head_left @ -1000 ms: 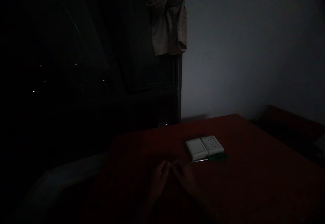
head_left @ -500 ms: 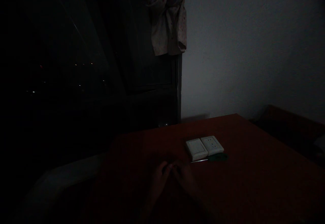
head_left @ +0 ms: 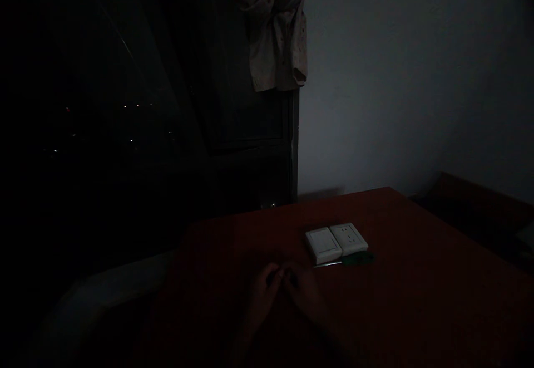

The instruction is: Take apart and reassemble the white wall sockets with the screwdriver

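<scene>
In dim light, my left hand and my right hand rest low over the reddish table. Their fingers are curled, thumb and fingertips drawn together, and the tips of both hands meet in the middle. Whether anything small sits between the fingertips is too dark to make out. Beyond my right hand lie a white wall switch and a white wall socket, side by side. Along their near edge is a screwdriver with a green handle and a thin metal shaft pointing left.
A dark window with small lights stands on the left. Patterned cloth hangs at its right edge. A pale wall rises behind the table. To the right is a dark reddish wooden edge.
My hands have barely moved; the curled fingertips still meet in the same place. The switch, socket and screwdriver lie as before.
</scene>
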A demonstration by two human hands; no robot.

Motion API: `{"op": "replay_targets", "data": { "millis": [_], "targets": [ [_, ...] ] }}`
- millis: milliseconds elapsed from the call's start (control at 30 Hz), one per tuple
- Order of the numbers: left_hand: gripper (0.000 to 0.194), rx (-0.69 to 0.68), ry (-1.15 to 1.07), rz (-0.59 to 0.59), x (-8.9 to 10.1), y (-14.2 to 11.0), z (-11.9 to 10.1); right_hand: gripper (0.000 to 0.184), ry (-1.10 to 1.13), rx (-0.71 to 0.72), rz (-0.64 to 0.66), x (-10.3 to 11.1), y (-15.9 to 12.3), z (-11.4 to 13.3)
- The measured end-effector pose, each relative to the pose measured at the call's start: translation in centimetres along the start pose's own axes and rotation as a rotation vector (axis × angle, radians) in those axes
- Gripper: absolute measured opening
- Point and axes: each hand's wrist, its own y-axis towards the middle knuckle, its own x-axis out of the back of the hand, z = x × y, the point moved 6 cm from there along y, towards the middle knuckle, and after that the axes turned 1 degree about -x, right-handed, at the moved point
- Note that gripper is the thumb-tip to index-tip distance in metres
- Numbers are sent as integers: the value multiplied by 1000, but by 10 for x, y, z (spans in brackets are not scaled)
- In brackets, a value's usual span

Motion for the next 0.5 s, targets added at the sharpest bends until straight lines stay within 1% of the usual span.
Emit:
{"op": "replay_targets", "data": {
  "millis": [167,233,300,367,400,500],
  "targets": [
    [35,-38,-13,26,0,-1,-4,26,-64,10,24,-3,0,2],
    [35,-27,-4,26,0,-2,-4,27,-113,9,32,-3,0,2],
    [36,1,12,17,0,-3,-1,28,-175,0,35,3,-1,1],
    [38,30,34,7,-1,-4,2,29,-250,-24,27,18,-4,-3],
    [39,41,44,1,-1,-5,3,29,-293,-49,12,29,-7,-7],
    [39,57,59,-7,-1,-7,3,31,-408,-116,-21,75,-18,-22]
  ]
}}
